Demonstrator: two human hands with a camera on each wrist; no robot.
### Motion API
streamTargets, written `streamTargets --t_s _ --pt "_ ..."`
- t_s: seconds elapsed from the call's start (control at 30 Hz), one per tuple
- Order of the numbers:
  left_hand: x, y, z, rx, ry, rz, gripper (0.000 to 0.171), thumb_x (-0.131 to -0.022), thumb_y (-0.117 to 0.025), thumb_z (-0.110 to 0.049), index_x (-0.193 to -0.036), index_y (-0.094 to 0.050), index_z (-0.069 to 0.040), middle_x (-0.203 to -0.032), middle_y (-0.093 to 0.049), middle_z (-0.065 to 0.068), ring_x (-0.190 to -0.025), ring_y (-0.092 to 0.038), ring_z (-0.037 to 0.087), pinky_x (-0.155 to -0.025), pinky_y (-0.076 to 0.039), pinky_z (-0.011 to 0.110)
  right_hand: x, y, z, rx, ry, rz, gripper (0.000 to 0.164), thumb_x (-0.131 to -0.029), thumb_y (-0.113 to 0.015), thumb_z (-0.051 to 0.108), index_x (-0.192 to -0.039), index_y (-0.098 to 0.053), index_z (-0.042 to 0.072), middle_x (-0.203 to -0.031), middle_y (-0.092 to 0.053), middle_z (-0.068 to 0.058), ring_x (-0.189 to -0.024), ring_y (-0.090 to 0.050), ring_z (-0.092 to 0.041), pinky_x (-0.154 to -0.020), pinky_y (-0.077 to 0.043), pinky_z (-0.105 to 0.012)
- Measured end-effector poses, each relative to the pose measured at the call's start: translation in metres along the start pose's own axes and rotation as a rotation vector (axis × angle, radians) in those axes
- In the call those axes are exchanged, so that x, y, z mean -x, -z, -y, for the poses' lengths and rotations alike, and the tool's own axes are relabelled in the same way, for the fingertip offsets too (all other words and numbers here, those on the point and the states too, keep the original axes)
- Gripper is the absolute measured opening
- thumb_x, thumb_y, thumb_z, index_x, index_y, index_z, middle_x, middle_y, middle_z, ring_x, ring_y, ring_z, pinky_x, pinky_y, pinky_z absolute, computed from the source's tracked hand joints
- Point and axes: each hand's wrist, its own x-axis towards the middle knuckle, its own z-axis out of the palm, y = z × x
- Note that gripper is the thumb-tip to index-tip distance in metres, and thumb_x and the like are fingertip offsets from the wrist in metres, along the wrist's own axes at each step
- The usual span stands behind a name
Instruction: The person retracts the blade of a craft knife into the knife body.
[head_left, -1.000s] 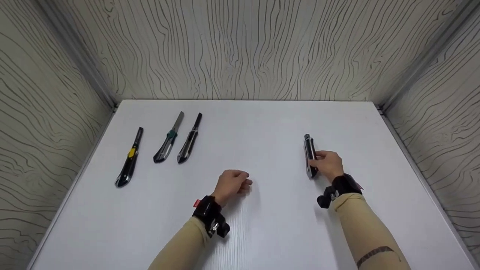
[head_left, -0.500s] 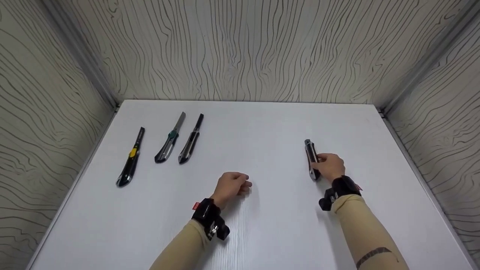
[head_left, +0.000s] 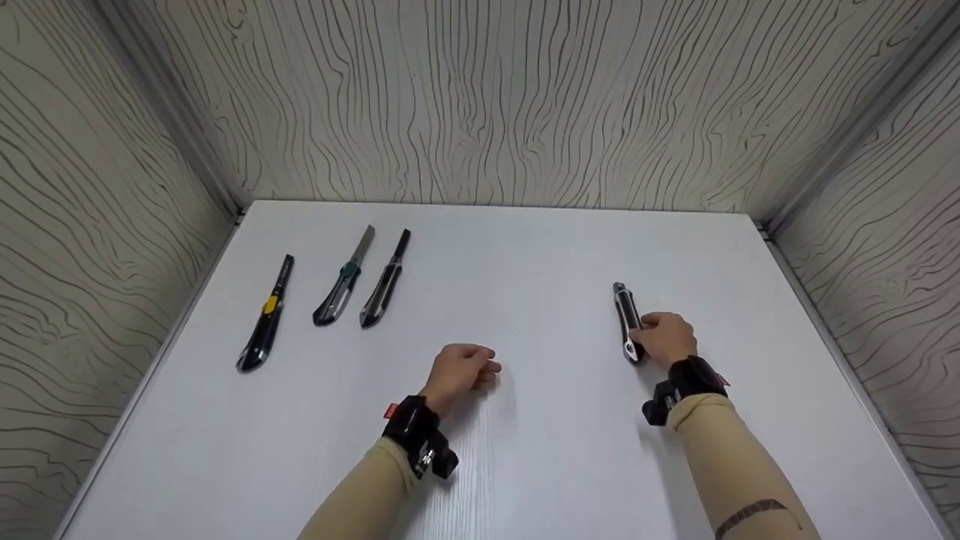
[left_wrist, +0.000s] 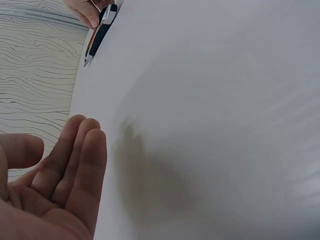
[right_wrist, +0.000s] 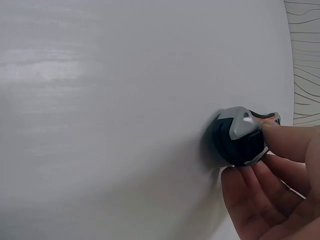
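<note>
In the head view my right hand (head_left: 666,337) pinches a black-and-silver utility knife (head_left: 627,315) by its lower end, at the right of the white table. The knife's front end points toward the back wall, with no long blade showing. In the right wrist view, the thumb lies on top of the knife (right_wrist: 240,136) and the fingers reach under its side, low over the tabletop. My left hand (head_left: 459,375) holds nothing near the table's middle. From the left wrist, its relaxed fingers (left_wrist: 90,165) show slightly bent, the thumb apart from them.
Three more utility knives lie at the table's left: one with a yellow slider (head_left: 262,330), one with a green slider (head_left: 341,289), and a black-and-silver one (head_left: 384,289). A wood-grain patterned wall (head_left: 480,105) stands behind the white table (head_left: 525,270), with similar panels on both sides.
The right hand has drawn the knife slightly toward the person, and the knife has turned a little in its grip. The left hand stays in place. The head view has shifted slightly.
</note>
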Motion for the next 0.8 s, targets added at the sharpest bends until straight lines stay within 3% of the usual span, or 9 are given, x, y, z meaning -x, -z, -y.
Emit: streamTargets --t_s 0.2,0.4,0.57,0.8 --pt "-0.002 0.011 -0.007 -0.03 0.008 -0.029 0.032 -0.1 -0.05 -0.015 -0.115 -0.065 0.007 -0.097 -0.074 0.015 -0.083 -0.07 0.018 -0.077 -0.059 0.032 0.005 0.008 0.001 0.02 -0.003 0.02 0.052 -0.092 -0.06 0.026 -0.134 -0.052 -0.005 -0.121 -0.065 -0.025 -0.086 -0.067 -0.024 -0.068 -0.044 -0.027" --pt "-0.007 0.03 -0.014 -0.089 0.011 -0.09 0.032 -0.099 -0.051 -0.016 -0.116 -0.066 0.006 -0.097 -0.074 0.015 -0.086 -0.07 0.02 -0.077 -0.059 0.031 0.012 0.01 0.022 0.034 0.083 0.001 0.048 -0.092 -0.06 0.024 -0.13 -0.056 -0.005 -0.12 -0.065 -0.025 -0.099 -0.065 -0.034 -0.079 -0.048 -0.036" --pt "-0.009 0.05 -0.018 -0.16 0.017 -0.159 0.031 -0.099 -0.051 -0.016 -0.115 -0.067 0.004 -0.097 -0.074 0.014 -0.086 -0.069 0.02 -0.076 -0.058 0.029 0.013 -0.007 0.05 0.002 0.149 0.069 0.046 -0.092 -0.062 0.022 -0.13 -0.056 -0.004 -0.119 -0.066 -0.023 -0.098 -0.066 -0.032 -0.077 -0.052 -0.034" --pt "-0.006 0.072 -0.02 -0.262 0.018 -0.184 0.031 -0.099 -0.051 -0.019 -0.115 -0.067 0.002 -0.098 -0.073 0.016 -0.085 -0.068 0.024 -0.068 -0.051 0.024 0.015 -0.04 0.079 -0.012 0.214 0.157 0.045 -0.089 -0.066 0.019 -0.127 -0.059 -0.005 -0.114 -0.068 -0.023 -0.084 -0.068 -0.023 -0.067 -0.052 -0.025"
